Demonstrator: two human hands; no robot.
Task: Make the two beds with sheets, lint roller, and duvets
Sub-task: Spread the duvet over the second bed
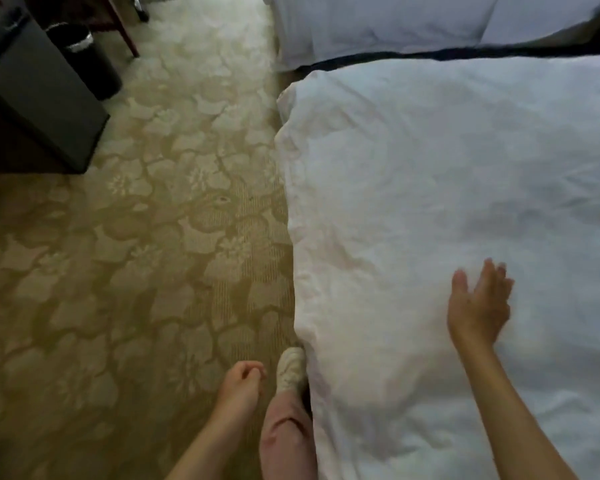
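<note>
A white duvet (447, 188) covers the near bed and fills the right half of the view, with light creases and its left edge hanging down the bed's side. My right hand (478, 303) hovers over the duvet's lower part, fingers spread, slightly blurred, holding nothing. My left hand (243, 379) hangs beside my leg over the carpet, fingers loosely curled with nothing in them. The second bed (378, 26) lies beyond a dark gap at the top, covered in white bedding. No lint roller is in view.
Patterned beige carpet (136, 254) covers the floor to the left. A dark cabinet (39, 98) and a black bin (90, 60) stand at the upper left, with a wooden furniture leg (125, 29) behind. My shoe (291, 372) touches the bed's side.
</note>
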